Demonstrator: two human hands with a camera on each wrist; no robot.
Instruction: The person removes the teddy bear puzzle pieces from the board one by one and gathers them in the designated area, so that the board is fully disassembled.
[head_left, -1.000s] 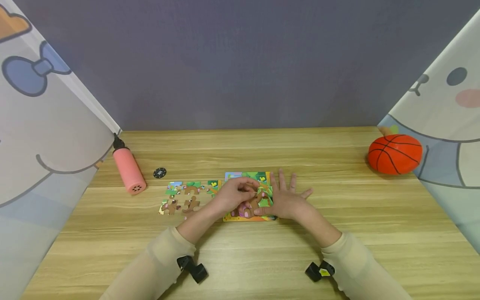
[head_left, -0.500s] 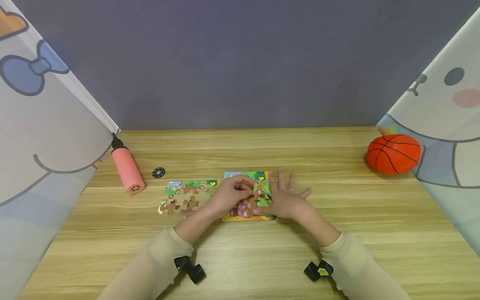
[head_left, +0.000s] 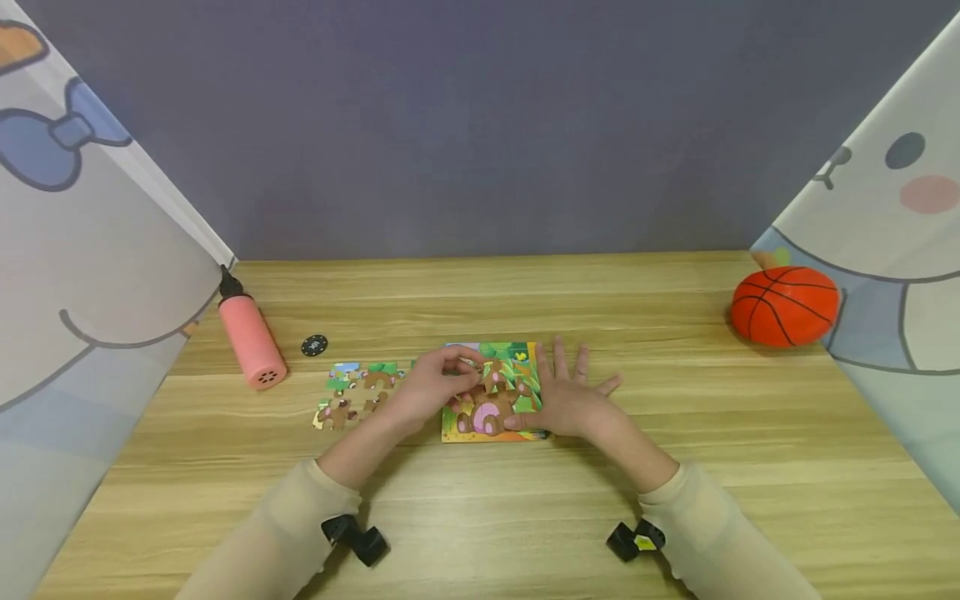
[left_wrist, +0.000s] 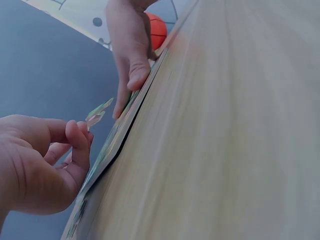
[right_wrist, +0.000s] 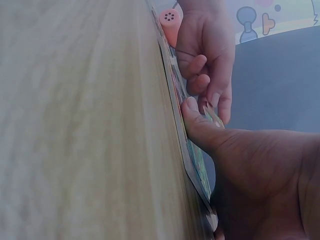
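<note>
My left hand (head_left: 429,390) pinches a jigsaw piece (left_wrist: 98,114) between thumb and fingertips, raised a little above the puzzle board (head_left: 450,435). The left wrist view shows the piece tilted, its tabs sticking out past the fingers. A brown bear with a pink belly fills the board's lower middle, amid green leaves. Spread flat, my right hand (head_left: 573,404) rests on the board's right edge, its thumb lying over the lower right of the picture. Several loose jigsaw pieces (head_left: 334,414) lie left of the board, partly hidden by my left forearm.
On the wooden table (head_left: 510,517), a pink hand pump (head_left: 253,342) lies at the far left beside a black round chip (head_left: 314,345). A red ball with black basketball lines (head_left: 784,306) sits at the right. A grey panel (head_left: 480,125) stands behind the table.
My left hand has moved left across the board with the piece, uncovering more of the bear and covering some loose pieces. The right hand stays on the board's right edge.
</note>
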